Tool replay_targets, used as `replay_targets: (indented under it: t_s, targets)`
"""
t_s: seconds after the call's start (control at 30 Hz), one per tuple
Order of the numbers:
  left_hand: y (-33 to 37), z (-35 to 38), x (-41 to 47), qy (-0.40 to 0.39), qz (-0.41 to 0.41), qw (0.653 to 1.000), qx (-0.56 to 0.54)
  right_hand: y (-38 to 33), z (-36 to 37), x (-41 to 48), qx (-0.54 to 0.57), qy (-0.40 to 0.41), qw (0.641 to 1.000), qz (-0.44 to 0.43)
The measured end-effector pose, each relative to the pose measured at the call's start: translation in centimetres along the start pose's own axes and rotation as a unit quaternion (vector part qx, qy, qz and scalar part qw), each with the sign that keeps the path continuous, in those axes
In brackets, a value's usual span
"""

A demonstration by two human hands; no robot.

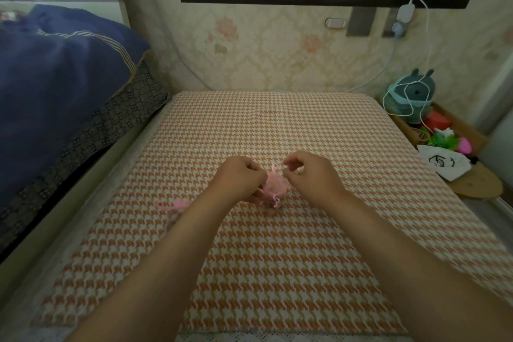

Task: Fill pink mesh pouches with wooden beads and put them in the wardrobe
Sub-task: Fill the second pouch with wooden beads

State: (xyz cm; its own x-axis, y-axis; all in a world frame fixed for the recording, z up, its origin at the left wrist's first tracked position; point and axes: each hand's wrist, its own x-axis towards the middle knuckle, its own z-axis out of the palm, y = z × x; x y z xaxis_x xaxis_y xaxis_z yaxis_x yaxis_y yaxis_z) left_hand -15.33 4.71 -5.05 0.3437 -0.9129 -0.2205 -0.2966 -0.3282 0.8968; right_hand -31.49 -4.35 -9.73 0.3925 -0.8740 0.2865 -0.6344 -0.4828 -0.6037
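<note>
Head view. Item: pink mesh pouch (273,187), just above the houndstooth bed cover (277,125), clasped in the left grip (241,178). The right grip (311,175) pinches its frilled mouth, string or mesh unclear. Second pouch (177,205) lies beside the left forearm. Risk: an uneven pull tips the pouch, spilling any beads; contents not visible.

Matt woven houndstooth cloth (277,244); filmy pink mesh pouch (273,186).
</note>
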Motion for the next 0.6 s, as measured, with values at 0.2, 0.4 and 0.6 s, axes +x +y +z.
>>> replay_targets:
  t_s: [0.2, 0.4, 0.6]
  targets:
    - [-0.3, -0.6, 0.4, -0.003, -0.013, 1.000, -0.025, -3.8, -1.8, -0.3, 0.171, 0.015, 0.985, -0.022]
    - [-0.5, -0.7, 0.2, -0.003, -0.001, 1.000, -0.019, -4.1, -1.8, -1.5, 0.113, -0.070, 0.989, -0.061]
    - [-0.5, -0.5, 0.5, 0.021, 0.028, 0.999, 0.017, -3.2, -1.8, -0.5, 0.105, -0.038, 0.992, -0.062]
